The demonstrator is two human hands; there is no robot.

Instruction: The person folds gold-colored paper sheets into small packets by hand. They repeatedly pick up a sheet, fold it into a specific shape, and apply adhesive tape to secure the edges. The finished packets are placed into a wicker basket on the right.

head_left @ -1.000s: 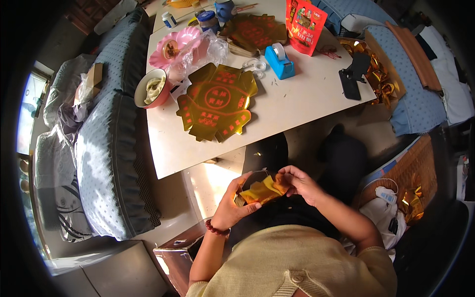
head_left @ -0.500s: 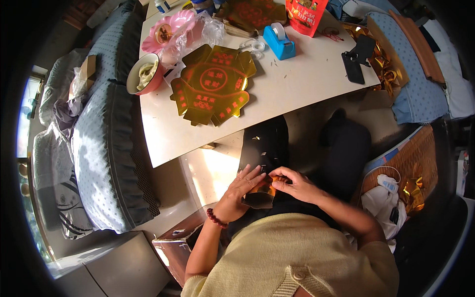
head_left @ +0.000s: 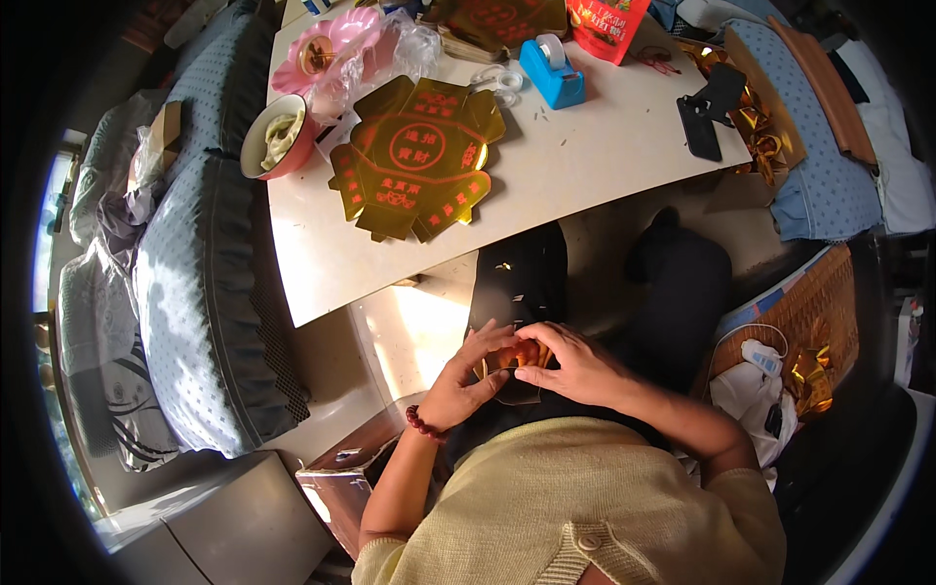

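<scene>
A small golden piece (head_left: 525, 354) is held between thumb and fingers of the left hand (head_left: 462, 383) and the right hand (head_left: 577, 370), both closed on it. Beyond the fingertips, a flat golden cut-out (head_left: 417, 148) is spread on the table (head_left: 595, 146).

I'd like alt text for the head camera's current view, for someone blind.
A left hand and right hand hold a small shiny gold piece over dark trousers. Ahead, a pale table bears a flat gold cutout and a blue tape dispenser.

Shiny gold folded piece (head_left: 527, 353), glossy metallic-looking card cutout (head_left: 417, 148), smooth plastic tape dispenser (head_left: 560, 86).
</scene>
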